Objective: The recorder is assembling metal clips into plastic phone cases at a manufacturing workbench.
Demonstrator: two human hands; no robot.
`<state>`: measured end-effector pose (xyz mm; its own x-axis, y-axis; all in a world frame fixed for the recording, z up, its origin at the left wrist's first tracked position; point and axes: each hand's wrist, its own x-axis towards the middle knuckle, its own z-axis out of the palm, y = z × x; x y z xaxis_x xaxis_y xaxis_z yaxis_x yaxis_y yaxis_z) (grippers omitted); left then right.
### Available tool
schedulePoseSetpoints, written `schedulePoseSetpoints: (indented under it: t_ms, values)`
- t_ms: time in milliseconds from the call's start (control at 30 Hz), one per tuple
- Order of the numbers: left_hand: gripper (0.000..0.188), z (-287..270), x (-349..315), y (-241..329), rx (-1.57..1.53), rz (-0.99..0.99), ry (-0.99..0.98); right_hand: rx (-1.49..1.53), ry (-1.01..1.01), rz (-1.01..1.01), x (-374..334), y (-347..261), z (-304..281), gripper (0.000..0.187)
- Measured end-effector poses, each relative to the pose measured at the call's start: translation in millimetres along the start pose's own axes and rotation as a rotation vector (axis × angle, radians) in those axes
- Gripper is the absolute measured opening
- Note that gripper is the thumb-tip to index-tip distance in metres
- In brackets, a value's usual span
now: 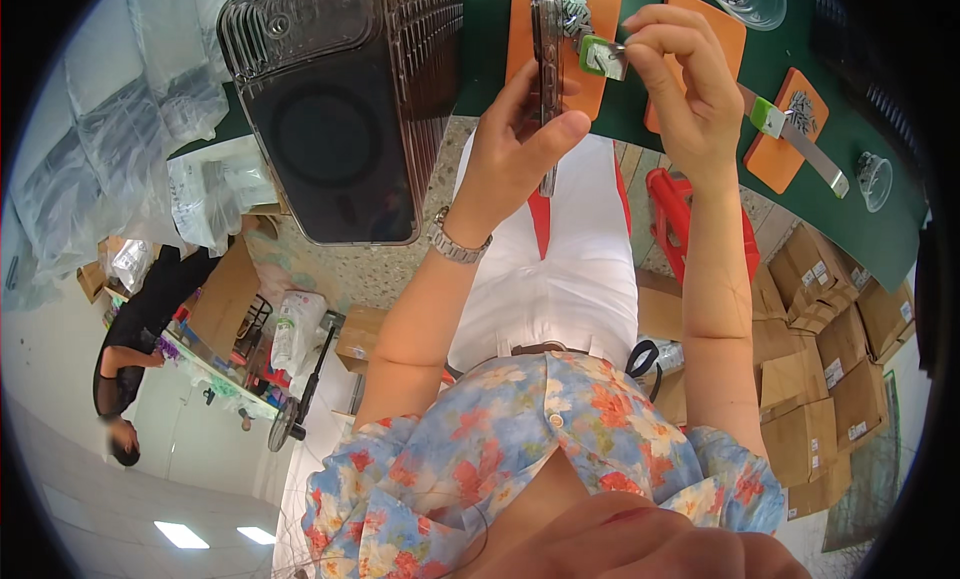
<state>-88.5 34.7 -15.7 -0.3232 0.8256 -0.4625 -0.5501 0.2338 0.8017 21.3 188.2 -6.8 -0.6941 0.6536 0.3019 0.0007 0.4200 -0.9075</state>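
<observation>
My left hand (525, 139) grips a clear, dark-tinted phone case (548, 89), held upright and seen edge-on. Fingers wrap behind it and the thumb lies along the near side. To its right, my right hand (690, 94) pinches metal tweezers with a green band (603, 57), their tip close to the case's upper edge. Whether tip and case touch, I cannot tell. Behind them is an orange pad (592, 97) bearing small silvery metal pieces (574, 1). A tall row of similar phone cases (335, 139) stands left of my left hand.
On the green table (850, 219) lie a second orange pad (722, 24), a third (775, 167) with grey pieces, and another pair of tweezers (815, 157). Clear tubs (875, 182) sit at right. A red stool (672, 214), cardboard boxes (800, 379) and plastic bags (110, 99) surround me. Another person (150, 319) stands far left.
</observation>
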Motion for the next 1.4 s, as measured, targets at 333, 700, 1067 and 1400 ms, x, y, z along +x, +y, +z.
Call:
schedulePoseSetpoints:
  t_ms: [333, 700, 1067, 1400]
  values:
    - [0.055, -6.6, -1.1, -5.5, 0.160, 0.022, -0.026, 0.468, -0.023, -0.395, 34.9, 15.0, 19.4, 0.011]
    - [0.084, -5.9, 1.3, -1.3, 0.112, -0.063, -0.055, 0.500, -0.042, -0.434, 39.9, 12.7, 23.3, 0.017]
    - [0.084, 2.2, 15.1, -9.5, 0.259, -0.071, -0.084, 0.276, 0.017, 0.516, -3.0, 16.2, 7.7, 0.013]
    - [0.077, 7.7, 12.3, -3.9, 0.156, -0.083, -0.009, 0.508, 0.012, 0.357, 21.3, -19.8, 10.0, 0.020]
